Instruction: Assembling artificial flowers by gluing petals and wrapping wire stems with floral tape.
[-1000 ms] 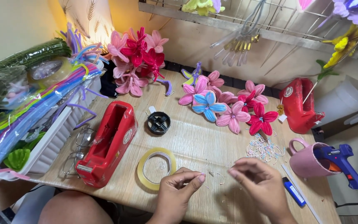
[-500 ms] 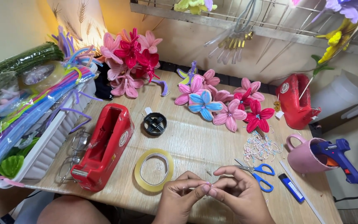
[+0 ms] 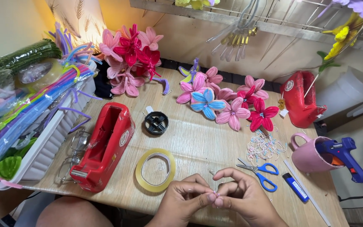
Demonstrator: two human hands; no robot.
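My left hand (image 3: 185,196) and my right hand (image 3: 239,197) meet at the fingertips over the near edge of the wooden table (image 3: 198,138). Together they pinch something tiny and pale, too small to identify. A roll of clear tape (image 3: 155,170) lies flat just left of my left hand. Blue-handled scissors (image 3: 262,172) lie just right of my right hand. Several pink, red and blue handmade flowers (image 3: 227,100) lie across the middle of the table.
A red tape dispenser (image 3: 103,145), eyeglasses (image 3: 75,153) and a black tape core (image 3: 156,123) sit at left. A white tray (image 3: 53,141) holds coloured pipe cleaners. At right are a pink mug (image 3: 309,155), blue glue gun (image 3: 343,156), blue lighter (image 3: 295,187), small looped pieces (image 3: 265,148) and a second red dispenser (image 3: 301,98).
My hands were apart one second ago; they have come together at the fingertips. The view has shifted slightly, and the scissors now show beside my right hand.
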